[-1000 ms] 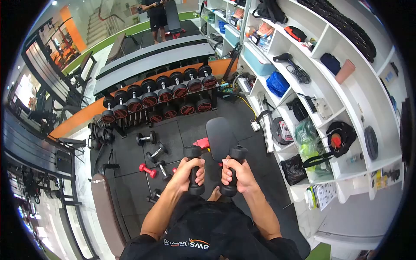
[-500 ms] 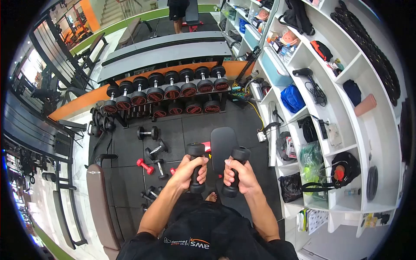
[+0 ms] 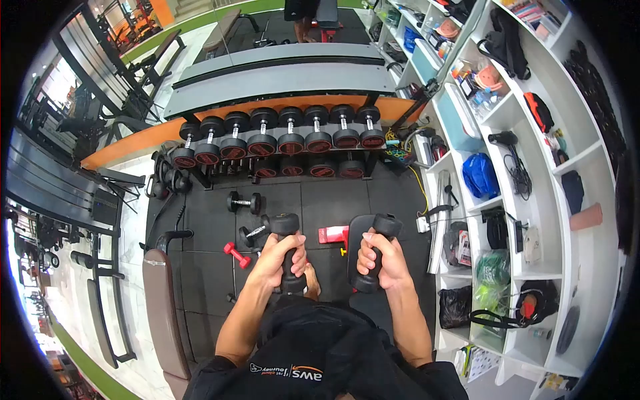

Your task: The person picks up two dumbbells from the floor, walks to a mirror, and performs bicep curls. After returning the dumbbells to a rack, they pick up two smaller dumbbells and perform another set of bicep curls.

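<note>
My left hand [image 3: 282, 261] is closed around the handle of a black dumbbell [image 3: 285, 225], held nearly upright in front of my body. A second black dumbbell [image 3: 387, 226] is gripped by my right hand [image 3: 387, 262], also nearly upright and leaning slightly. Thumbs lie across the front of both handles, and the two dumbbells are well apart. Behind the right one is a black padded bench [image 3: 358, 233] with a red frame part [image 3: 333, 235]. A bare foot [image 3: 311, 283] shows on the floor near my left hand.
A rack [image 3: 293, 150] ahead carries two rows of dumbbells. On the mat lie a red dumbbell [image 3: 237, 255] and a black-and-chrome dumbbell [image 3: 244, 203]. A brown bench [image 3: 163, 313] stands left; white shelves [image 3: 533, 260] with bags line the right. A mirror reflects a person's legs [image 3: 301, 19].
Both dumbbells stay in my hands and are now farther apart, the left one shifted left and the right one shifted right. The view has shifted, and the bench shows more to the right.
</note>
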Demonstrator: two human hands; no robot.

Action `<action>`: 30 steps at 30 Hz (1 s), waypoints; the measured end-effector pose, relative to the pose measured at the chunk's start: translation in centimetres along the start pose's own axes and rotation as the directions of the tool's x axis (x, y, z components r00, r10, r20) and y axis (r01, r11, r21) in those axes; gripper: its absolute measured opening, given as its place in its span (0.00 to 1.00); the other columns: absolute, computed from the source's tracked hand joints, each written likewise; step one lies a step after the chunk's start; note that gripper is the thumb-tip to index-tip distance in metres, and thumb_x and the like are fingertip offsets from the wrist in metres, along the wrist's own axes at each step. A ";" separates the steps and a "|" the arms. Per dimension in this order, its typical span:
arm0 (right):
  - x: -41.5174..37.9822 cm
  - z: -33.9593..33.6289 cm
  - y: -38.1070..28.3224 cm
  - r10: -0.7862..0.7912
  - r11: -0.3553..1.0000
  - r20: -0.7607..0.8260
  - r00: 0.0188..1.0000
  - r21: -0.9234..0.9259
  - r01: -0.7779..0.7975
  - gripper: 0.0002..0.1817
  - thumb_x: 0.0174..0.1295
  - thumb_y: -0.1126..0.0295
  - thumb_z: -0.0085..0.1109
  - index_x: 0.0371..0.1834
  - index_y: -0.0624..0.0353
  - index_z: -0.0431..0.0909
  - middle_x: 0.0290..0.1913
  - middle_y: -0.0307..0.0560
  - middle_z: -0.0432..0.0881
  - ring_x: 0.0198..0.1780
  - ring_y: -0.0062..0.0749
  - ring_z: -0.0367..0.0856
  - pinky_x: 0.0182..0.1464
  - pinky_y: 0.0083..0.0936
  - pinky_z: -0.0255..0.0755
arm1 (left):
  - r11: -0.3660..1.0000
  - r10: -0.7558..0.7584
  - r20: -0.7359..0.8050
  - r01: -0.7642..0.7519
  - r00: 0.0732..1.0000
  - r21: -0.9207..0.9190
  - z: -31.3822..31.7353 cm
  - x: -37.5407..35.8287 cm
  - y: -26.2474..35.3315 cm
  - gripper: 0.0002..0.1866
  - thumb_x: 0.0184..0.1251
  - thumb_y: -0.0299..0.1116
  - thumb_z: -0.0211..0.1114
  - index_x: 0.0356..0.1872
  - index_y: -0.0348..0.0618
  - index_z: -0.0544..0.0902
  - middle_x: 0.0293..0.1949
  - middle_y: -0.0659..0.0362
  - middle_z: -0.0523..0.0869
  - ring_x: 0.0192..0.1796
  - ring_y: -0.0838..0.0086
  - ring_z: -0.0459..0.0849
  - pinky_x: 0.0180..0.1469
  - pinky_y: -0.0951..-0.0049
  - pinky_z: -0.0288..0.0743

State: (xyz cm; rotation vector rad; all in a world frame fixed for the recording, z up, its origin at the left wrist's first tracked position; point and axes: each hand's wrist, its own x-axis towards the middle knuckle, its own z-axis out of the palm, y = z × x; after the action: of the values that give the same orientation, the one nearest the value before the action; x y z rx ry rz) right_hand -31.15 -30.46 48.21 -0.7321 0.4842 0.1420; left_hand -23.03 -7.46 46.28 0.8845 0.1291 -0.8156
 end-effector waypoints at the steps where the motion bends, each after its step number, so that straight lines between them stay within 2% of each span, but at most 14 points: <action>1: 0.8 0.5 -0.2 0.005 1.000 0.002 1.000 0.003 -0.005 0.05 0.67 0.71 0.58 0.35 0.51 0.71 0.18 0.36 0.64 0.16 0.22 0.65 0.19 0.27 0.64 | 1.000 0.009 -0.007 -0.009 1.000 -0.006 -0.3 0.4 0.6 0.08 0.69 0.29 0.63 0.33 0.42 0.71 0.16 0.60 0.72 0.13 0.75 0.70 0.16 0.71 0.66; 4: 2.7 1.2 -0.3 0.017 1.000 0.070 0.997 0.022 -0.019 0.05 0.69 0.72 0.57 0.38 0.52 0.70 0.20 0.37 0.67 0.18 0.23 0.67 0.21 0.27 0.66 | 1.000 0.024 -0.057 -0.024 0.998 -0.004 -0.5 1.3 1.8 0.10 0.68 0.28 0.60 0.29 0.44 0.69 0.15 0.61 0.70 0.13 0.75 0.70 0.16 0.71 0.66; 13: 6.6 3.0 -3.0 0.083 0.996 0.034 0.996 -0.015 -0.082 0.05 0.68 0.71 0.57 0.36 0.54 0.70 0.18 0.36 0.65 0.16 0.22 0.65 0.19 0.26 0.64 | 1.000 -0.027 -0.019 0.027 0.999 -0.003 0.8 6.0 3.3 0.08 0.68 0.27 0.61 0.31 0.42 0.71 0.16 0.60 0.71 0.13 0.73 0.69 0.17 0.69 0.66; 23: 12.3 0.9 -8.8 0.107 0.994 0.115 0.988 -0.036 -0.103 0.07 0.68 0.71 0.59 0.34 0.55 0.70 0.19 0.36 0.67 0.18 0.23 0.67 0.20 0.27 0.65 | 0.999 -0.029 -0.002 0.029 1.000 0.034 5.5 13.5 4.9 0.08 0.70 0.29 0.63 0.34 0.42 0.72 0.16 0.61 0.73 0.14 0.76 0.71 0.17 0.72 0.66; 30: 13.9 0.2 -11.6 0.128 0.990 0.160 0.979 -0.078 -0.117 0.07 0.69 0.71 0.58 0.34 0.56 0.70 0.18 0.36 0.67 0.18 0.22 0.67 0.20 0.27 0.65 | 1.000 -0.003 -0.005 0.003 1.000 0.022 8.1 16.3 5.4 0.09 0.70 0.30 0.63 0.31 0.42 0.72 0.16 0.61 0.73 0.13 0.76 0.71 0.17 0.72 0.67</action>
State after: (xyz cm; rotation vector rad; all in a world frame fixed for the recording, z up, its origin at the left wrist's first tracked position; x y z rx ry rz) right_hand -15.43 -39.49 48.86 -0.7510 0.3682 0.3336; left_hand -9.72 -20.92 48.18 0.9071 0.1261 -0.8186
